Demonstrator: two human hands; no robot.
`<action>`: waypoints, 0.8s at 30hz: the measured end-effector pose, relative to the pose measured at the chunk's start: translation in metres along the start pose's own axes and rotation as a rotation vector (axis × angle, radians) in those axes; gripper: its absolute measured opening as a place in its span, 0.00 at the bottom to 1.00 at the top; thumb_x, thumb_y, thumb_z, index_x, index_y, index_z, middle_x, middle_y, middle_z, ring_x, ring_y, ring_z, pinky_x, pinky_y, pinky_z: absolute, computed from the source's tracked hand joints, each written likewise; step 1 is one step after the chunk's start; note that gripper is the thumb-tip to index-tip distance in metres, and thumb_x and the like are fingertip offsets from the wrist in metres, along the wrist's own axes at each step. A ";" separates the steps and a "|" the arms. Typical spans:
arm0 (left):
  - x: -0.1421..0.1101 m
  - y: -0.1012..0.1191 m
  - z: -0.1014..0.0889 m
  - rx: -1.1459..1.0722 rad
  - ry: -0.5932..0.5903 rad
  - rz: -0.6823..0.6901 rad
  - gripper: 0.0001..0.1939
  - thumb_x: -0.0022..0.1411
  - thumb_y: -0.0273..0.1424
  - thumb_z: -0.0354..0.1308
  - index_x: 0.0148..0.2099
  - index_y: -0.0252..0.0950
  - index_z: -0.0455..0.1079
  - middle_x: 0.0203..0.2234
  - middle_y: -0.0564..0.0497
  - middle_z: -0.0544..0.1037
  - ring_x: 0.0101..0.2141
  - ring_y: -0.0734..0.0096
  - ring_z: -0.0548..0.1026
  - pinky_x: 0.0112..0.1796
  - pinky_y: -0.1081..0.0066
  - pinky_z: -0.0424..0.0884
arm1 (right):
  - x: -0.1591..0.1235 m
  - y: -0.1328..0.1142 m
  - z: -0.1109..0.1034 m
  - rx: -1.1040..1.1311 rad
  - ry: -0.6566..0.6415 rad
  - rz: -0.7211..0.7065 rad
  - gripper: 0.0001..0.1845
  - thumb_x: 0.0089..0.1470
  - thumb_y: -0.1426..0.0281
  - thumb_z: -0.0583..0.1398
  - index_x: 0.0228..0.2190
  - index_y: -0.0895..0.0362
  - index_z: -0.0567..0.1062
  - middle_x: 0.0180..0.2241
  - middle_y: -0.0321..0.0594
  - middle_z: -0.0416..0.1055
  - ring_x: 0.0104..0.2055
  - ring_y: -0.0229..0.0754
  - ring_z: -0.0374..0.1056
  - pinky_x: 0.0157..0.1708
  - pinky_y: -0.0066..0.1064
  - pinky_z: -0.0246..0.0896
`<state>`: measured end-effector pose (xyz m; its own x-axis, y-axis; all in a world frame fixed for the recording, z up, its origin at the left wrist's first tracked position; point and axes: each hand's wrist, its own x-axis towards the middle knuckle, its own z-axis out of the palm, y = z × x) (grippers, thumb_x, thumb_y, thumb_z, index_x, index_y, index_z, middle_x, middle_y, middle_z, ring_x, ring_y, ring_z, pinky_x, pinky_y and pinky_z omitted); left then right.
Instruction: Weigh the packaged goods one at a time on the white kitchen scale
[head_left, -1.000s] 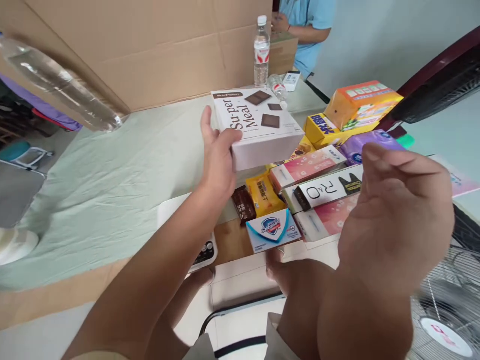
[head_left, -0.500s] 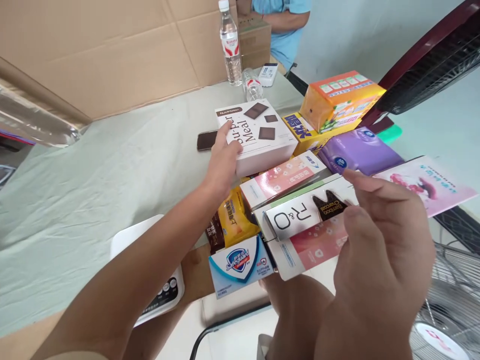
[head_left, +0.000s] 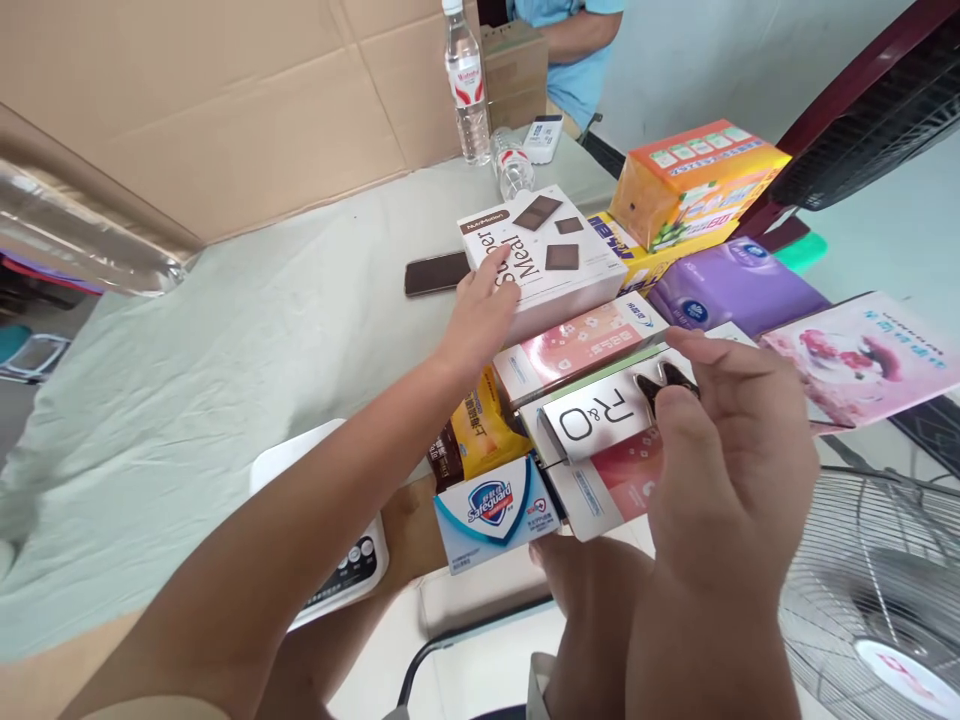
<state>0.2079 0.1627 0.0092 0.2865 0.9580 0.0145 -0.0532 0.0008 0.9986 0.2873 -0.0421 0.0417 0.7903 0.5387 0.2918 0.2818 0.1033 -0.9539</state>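
My left hand (head_left: 484, 310) grips the near left corner of a white Super Meal box (head_left: 555, 290), its index finger and thumb on the top face. My right hand (head_left: 727, 450) is closed round the right end of a slim white R&O box (head_left: 592, 418), thumb pressed by its black cat-shaped label. That box lies over pink-and-white boxes, one (head_left: 585, 345) behind it and another (head_left: 615, 490) in front. A yellow snack packet (head_left: 484, 425) and a Safeguard soap box (head_left: 495, 512) are at their left. Some of my right fingers are hidden behind the hand.
A phone (head_left: 431, 274) lies left of the Super Meal box. Right are an orange package (head_left: 697, 185), purple tissue pack (head_left: 735, 283) and pink box (head_left: 862, 355). Bottles (head_left: 469, 95), a white scale (head_left: 345, 585), fans (head_left: 885, 600) and a seated person (head_left: 581, 60) are around.
My right thumb has closed down onto the R&O box. The Super Meal box has shifted slightly right, away from the phone, with my left hand on it. The view has moved a little.
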 end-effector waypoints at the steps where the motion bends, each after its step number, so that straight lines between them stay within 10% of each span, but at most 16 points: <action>1: -0.002 0.005 0.000 0.040 -0.004 -0.064 0.26 0.58 0.20 0.63 0.57 0.45 0.79 0.63 0.47 0.73 0.70 0.48 0.65 0.74 0.43 0.49 | 0.000 0.000 0.000 0.010 0.012 -0.009 0.15 0.61 0.63 0.62 0.49 0.50 0.76 0.55 0.46 0.77 0.62 0.53 0.73 0.61 0.53 0.69; 6: -0.029 0.034 -0.020 -0.022 0.082 -0.011 0.19 0.61 0.25 0.65 0.54 0.43 0.78 0.55 0.46 0.78 0.65 0.51 0.69 0.71 0.54 0.59 | -0.002 -0.006 0.003 0.053 0.111 -0.097 0.10 0.59 0.69 0.62 0.44 0.52 0.78 0.49 0.45 0.81 0.61 0.51 0.75 0.64 0.52 0.67; 9: -0.065 0.053 -0.049 0.057 0.048 0.027 0.08 0.60 0.31 0.63 0.42 0.40 0.81 0.43 0.46 0.81 0.48 0.58 0.77 0.50 0.64 0.75 | -0.009 -0.013 0.009 0.129 0.139 -0.187 0.09 0.57 0.72 0.62 0.41 0.52 0.78 0.47 0.43 0.81 0.60 0.52 0.77 0.66 0.55 0.67; 12: -0.111 0.070 -0.085 0.203 -0.027 -0.001 0.11 0.59 0.34 0.64 0.26 0.37 0.72 0.21 0.51 0.68 0.24 0.72 0.65 0.25 0.73 0.61 | -0.022 -0.021 0.020 0.195 0.119 -0.243 0.12 0.55 0.75 0.61 0.41 0.52 0.80 0.45 0.43 0.81 0.57 0.52 0.78 0.65 0.57 0.71; 16: -0.172 0.080 -0.136 0.282 0.061 -0.058 0.30 0.59 0.39 0.65 0.20 0.39 0.46 0.15 0.59 0.46 0.18 0.81 0.45 0.19 0.74 0.42 | -0.048 -0.039 0.039 0.172 0.028 -0.242 0.10 0.56 0.74 0.64 0.40 0.53 0.80 0.40 0.42 0.80 0.46 0.45 0.81 0.43 0.41 0.84; 20: -0.222 0.075 -0.193 0.187 0.120 -0.156 0.37 0.61 0.45 0.65 0.19 0.38 0.40 0.15 0.58 0.41 0.17 0.83 0.41 0.19 0.72 0.38 | -0.085 -0.058 0.063 0.026 -0.140 -0.151 0.03 0.60 0.68 0.67 0.37 0.53 0.80 0.32 0.35 0.78 0.21 0.35 0.75 0.10 0.24 0.60; 24: -0.256 0.071 -0.250 0.015 0.334 -0.115 0.42 0.58 0.51 0.68 0.17 0.38 0.39 0.14 0.59 0.40 0.17 0.83 0.42 0.20 0.71 0.39 | -0.136 -0.073 0.091 0.010 -0.527 -0.159 0.08 0.66 0.64 0.62 0.36 0.52 0.80 0.24 0.30 0.74 0.11 0.28 0.60 0.09 0.22 0.52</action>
<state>-0.1090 -0.0110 0.0634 -0.0391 0.9928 -0.1130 -0.0245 0.1121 0.9934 0.1092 -0.0467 0.0652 0.3577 0.8615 0.3604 0.3688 0.2242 -0.9021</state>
